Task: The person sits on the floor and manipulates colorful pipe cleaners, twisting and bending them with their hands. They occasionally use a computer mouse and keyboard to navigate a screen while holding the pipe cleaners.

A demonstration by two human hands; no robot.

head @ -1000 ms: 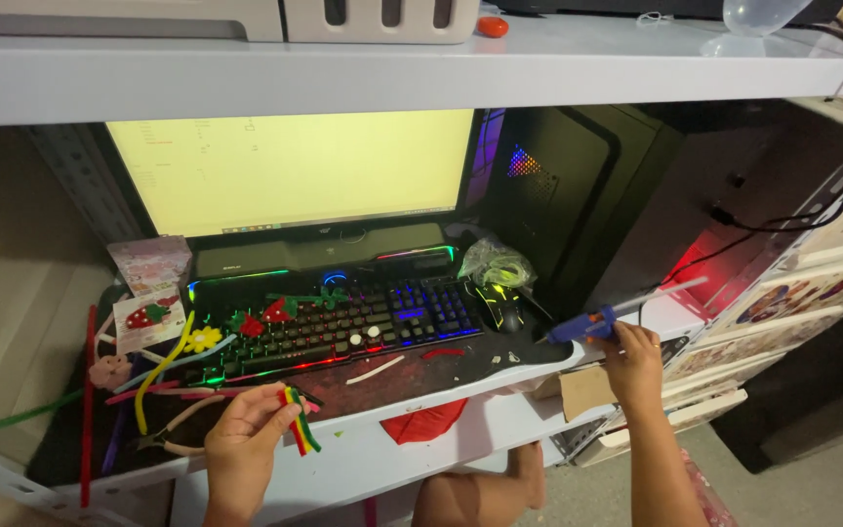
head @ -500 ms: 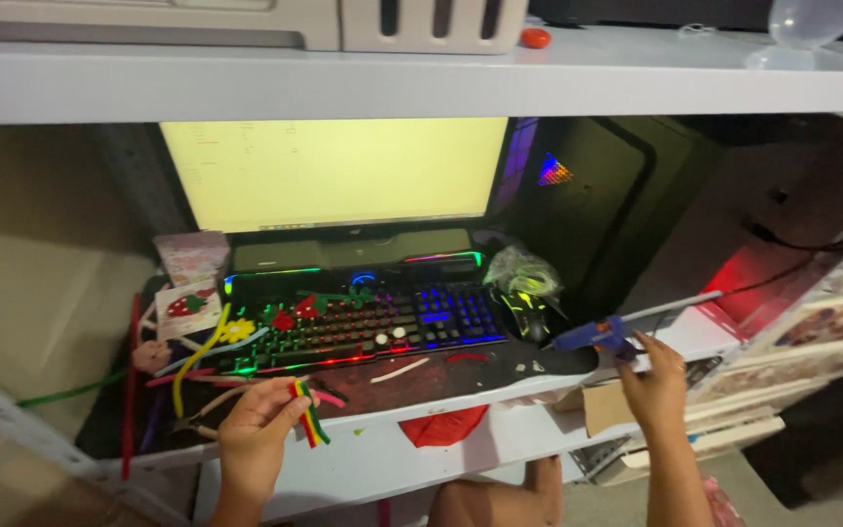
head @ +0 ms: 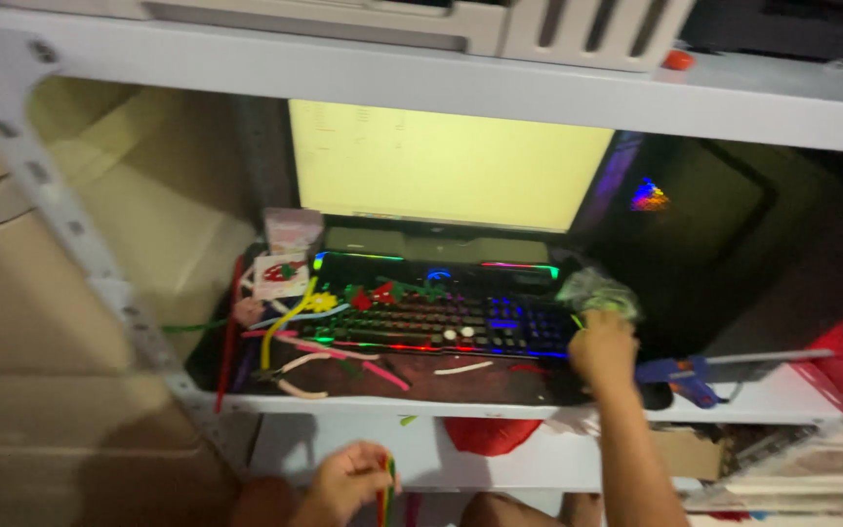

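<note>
Two hands in view, both the person's own.

Right hand (head: 602, 346): raised to the right end of the lit keyboard (head: 431, 317), fingers curled down onto a crumpled greenish clear bag (head: 595, 291) at the keyboard's far corner; whether it pinches the bag or merely rests on it cannot be told. The forearm runs down out of frame.

Left hand (head: 348, 478): low, below the shelf edge, closed in a pinch on a small bundle of coloured pipe cleaners (head: 385, 493) hanging downward, seemingly gripped near their upper ends to keep the strands together. Lower ends cut off by the frame.

Surroundings: loose pipe cleaners, pink, yellow and white (head: 295, 337), strewn over and before the keyboard, within easy reach. Blue glue gun (head: 680, 376) lying on the white shelf (head: 782, 395) just right of the right hand, apart from it. Bright monitor (head: 446, 166) behind. Small pink box (head: 292, 232) at left rear, contents blurred. Red item under the shelf, indistinct.
</note>
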